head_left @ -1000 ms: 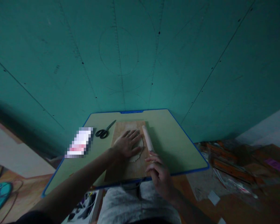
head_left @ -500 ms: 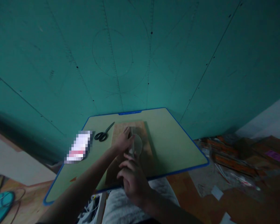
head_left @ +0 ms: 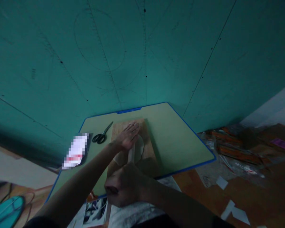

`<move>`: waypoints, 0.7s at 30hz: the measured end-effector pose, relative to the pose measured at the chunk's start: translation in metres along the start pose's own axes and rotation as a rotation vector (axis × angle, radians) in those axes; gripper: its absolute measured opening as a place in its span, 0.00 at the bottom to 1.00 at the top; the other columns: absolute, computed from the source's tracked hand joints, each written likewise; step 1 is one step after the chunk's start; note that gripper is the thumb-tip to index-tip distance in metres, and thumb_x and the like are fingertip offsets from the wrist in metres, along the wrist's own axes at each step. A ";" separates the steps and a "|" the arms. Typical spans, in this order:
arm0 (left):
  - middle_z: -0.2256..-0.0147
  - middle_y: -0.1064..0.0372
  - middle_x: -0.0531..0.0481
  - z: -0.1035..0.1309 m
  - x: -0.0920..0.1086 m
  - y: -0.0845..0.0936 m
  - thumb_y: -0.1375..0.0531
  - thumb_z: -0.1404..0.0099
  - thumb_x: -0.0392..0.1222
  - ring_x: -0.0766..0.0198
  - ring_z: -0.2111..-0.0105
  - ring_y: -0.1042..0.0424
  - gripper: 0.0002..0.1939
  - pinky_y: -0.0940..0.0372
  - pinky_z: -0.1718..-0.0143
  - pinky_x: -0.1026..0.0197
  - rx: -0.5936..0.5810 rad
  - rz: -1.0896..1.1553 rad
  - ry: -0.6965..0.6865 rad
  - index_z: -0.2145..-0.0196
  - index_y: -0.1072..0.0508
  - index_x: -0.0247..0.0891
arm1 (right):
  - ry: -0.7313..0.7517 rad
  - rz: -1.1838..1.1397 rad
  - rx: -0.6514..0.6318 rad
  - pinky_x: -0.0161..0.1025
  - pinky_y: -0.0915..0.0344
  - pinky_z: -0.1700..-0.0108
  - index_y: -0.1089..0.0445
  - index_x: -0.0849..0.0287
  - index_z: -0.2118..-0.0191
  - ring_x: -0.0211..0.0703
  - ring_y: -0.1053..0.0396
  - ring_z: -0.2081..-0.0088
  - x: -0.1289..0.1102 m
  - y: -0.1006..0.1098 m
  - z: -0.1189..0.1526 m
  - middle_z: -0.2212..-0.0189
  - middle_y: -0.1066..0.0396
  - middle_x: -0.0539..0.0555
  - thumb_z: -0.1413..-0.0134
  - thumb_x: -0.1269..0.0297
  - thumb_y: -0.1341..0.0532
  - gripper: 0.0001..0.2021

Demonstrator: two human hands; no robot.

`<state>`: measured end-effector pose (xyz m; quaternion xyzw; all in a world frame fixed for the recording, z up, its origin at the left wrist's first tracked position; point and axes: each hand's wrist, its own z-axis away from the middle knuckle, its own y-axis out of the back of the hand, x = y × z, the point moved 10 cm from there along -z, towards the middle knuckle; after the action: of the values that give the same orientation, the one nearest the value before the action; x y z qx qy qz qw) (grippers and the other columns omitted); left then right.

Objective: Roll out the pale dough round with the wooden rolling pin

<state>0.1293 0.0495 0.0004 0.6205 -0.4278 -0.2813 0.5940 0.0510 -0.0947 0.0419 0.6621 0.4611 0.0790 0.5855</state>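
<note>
A second ago the left hand [head_left: 127, 136] lay flat on the dough [head_left: 140, 145], and the rolling pin [head_left: 131, 155] was to the dough's right; now the pin lies on top of the dough, its far part beneath the left palm. The left fingers are straight and held near one another, pointing away from the person, where half a second ago they were bunched at the pin's far end. The right hand [head_left: 123, 185] has its fingers curled in a fist around the pin's near end, tighter than the looser hold half a second ago.

The dough spreads between the two sets of fingers, a thin, pale, rounded sheet with an uneven edge, showing on both sides of the pin. The pin is a slim, smooth, light cylinder. Under the dough and left fingers is a rectangular wooden board [head_left: 149, 155], pale-grained. It rests on a pale green bench [head_left: 178, 142] rimmed in blue. Left of the left fingers, near the board, lie scissors [head_left: 101, 136] with black looped handles and a dark blade.
</note>
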 end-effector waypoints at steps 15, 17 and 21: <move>0.34 0.44 0.48 -0.025 0.027 -0.002 0.57 0.26 0.51 0.50 0.31 0.57 0.27 0.60 0.32 0.40 -0.119 0.091 0.136 0.35 0.39 0.42 | -0.103 -0.098 0.300 0.37 0.43 0.73 0.30 0.57 0.74 0.40 0.30 0.72 0.008 0.016 0.025 0.75 0.25 0.49 0.49 0.64 0.40 0.06; 0.34 0.43 0.49 -0.027 0.027 -0.003 0.56 0.26 0.51 0.50 0.31 0.56 0.26 0.60 0.32 0.40 -0.121 0.073 0.159 0.36 0.38 0.44 | -0.095 -0.111 0.355 0.37 0.42 0.72 0.31 0.56 0.75 0.39 0.32 0.73 0.008 0.018 0.030 0.77 0.27 0.48 0.50 0.65 0.41 0.06; 0.35 0.41 0.51 -0.031 0.029 -0.004 0.57 0.26 0.51 0.52 0.31 0.54 0.25 0.61 0.32 0.41 -0.101 0.067 0.175 0.36 0.37 0.46 | -0.094 -0.157 0.450 0.37 0.42 0.70 0.36 0.56 0.77 0.36 0.35 0.77 0.011 0.019 0.042 0.81 0.32 0.47 0.49 0.66 0.43 0.08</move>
<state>0.1706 0.0398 0.0054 0.5973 -0.3802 -0.2273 0.6685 0.0947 -0.1145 0.0407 0.7409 0.4893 -0.1024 0.4485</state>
